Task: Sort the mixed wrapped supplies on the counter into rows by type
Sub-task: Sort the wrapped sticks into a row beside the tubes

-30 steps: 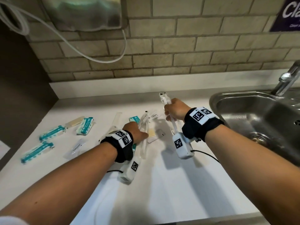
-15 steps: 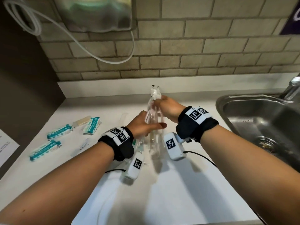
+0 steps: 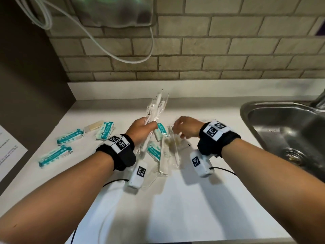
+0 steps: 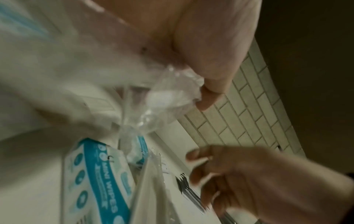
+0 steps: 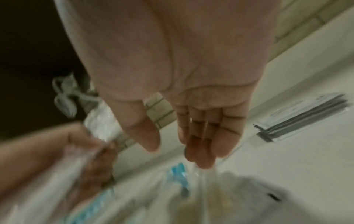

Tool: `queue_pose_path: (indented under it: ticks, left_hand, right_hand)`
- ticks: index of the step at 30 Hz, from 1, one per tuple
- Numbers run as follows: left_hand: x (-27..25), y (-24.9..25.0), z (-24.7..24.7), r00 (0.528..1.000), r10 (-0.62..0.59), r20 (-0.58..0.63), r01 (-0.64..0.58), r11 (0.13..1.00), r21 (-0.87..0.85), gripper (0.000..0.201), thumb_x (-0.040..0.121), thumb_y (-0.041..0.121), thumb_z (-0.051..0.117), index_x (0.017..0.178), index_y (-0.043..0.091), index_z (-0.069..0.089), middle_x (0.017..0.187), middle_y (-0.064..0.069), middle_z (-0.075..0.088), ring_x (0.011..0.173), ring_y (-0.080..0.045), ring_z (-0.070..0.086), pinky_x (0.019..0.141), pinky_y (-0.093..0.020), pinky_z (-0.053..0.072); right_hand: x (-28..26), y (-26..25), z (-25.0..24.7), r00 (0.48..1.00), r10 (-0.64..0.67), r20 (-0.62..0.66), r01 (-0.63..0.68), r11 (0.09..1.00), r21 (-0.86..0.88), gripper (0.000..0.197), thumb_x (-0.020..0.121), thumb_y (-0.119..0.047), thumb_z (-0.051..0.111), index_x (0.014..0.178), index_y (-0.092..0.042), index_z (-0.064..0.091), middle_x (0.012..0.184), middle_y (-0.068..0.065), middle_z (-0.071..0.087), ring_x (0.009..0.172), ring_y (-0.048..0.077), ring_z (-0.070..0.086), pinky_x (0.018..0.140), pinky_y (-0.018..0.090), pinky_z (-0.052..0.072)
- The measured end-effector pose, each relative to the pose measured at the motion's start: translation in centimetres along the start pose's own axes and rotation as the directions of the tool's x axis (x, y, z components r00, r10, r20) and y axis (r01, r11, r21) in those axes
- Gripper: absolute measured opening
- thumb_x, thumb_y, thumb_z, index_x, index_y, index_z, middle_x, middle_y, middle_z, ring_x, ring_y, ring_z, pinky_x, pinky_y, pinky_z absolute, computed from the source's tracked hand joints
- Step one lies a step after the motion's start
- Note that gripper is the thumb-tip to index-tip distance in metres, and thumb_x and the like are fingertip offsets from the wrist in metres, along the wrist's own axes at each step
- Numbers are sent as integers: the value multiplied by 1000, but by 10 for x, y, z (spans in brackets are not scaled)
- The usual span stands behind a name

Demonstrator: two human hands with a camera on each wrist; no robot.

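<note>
My left hand [image 3: 149,124] grips a bundle of clear-wrapped white toothbrushes [image 3: 157,105] that stands tilted above the counter; the left wrist view shows the crinkled wrap [image 4: 172,91] pinched under the thumb. My right hand [image 3: 176,128] hovers open, fingers straight and pointing down [image 5: 176,151], just above the mixed pile. That pile holds teal wipe packs [image 3: 154,151] and clear-wrapped combs [image 3: 164,155]. Three more teal wipe packs [image 3: 70,136] lie apart at the left with a beige bar [image 3: 93,125].
A steel sink [image 3: 281,129] is set into the counter at the right. A flat packet with dark stripes [image 5: 300,118] lies behind my right hand. A sheet of paper [image 3: 10,152] lies on the counter's far left. The brick wall closes off the back.
The right hand has let go of the toothbrushes and dropped to the pile. The left hand now holds the bundle alone, a little to the left.
</note>
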State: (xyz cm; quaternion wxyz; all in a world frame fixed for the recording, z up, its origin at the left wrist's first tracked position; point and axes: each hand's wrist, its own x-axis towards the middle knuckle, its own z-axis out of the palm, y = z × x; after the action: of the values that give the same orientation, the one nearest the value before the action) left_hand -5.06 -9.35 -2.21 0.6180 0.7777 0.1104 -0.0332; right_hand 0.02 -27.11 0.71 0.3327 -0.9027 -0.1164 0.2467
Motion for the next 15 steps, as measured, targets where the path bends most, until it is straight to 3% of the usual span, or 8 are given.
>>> queue_pose_path:
  ticks: [2,4,7,9,12,14,15]
  left_hand:
    - [0,1,-3,1000,-22,-8,22,1000,-9,22,84,17,55,105,12,60,83,-9,61,72,-26,58,68,-38,53]
    - [3,-1,-4,1000,-23,-16,23,1000,-18,27,81,11,59,107,7,59,78,-9,61,73,-26,57,73,-44,55]
    - [6,-6,-3,999,-23,-36,22,1000,-19,31,82,5,64,112,6,55,77,-8,66,68,-23,61,76,-45,57]
    - [7,-7,-3,998,-13,-57,15,999,30,32,82,5,67,110,7,52,84,-11,67,69,-24,64,75,-47,59]
    - [8,-8,-2,999,-22,-48,23,999,22,44,78,10,76,114,11,49,100,-15,67,84,-33,70,74,-51,60]
    - [9,-6,0,999,-15,-38,15,1000,17,51,75,15,80,116,12,51,105,-16,67,89,-36,71,73,-51,60]
    - [9,-4,1,999,-2,-36,3,999,32,50,75,17,81,115,10,52,103,-17,68,86,-35,71,72,-51,60]
  right_hand:
    - [7,12,15,996,87,34,-73,954,-290,23,86,-21,62,94,0,67,80,8,64,73,22,59,58,23,44]
    - [7,18,29,986,165,36,-139,913,-384,13,79,-19,69,71,-12,61,66,0,57,61,19,58,44,17,42]
    - [11,19,38,982,186,-2,-165,863,-477,27,76,-13,68,58,-16,48,61,0,51,64,23,55,49,19,43]
    - [16,18,34,981,195,-23,-184,874,-450,19,77,-11,66,61,-11,56,55,0,57,59,20,57,54,22,48]
    - [22,18,15,986,129,-106,-149,967,-208,20,80,-5,65,65,-14,56,35,-6,57,44,10,59,41,15,47]
    - [23,12,3,981,66,-184,-77,995,-56,21,84,-4,62,69,-16,55,52,-2,62,49,11,59,39,13,47]
    - [23,10,1,977,49,-210,-63,996,-61,14,85,-4,61,75,-14,58,64,2,63,54,14,60,41,13,49]
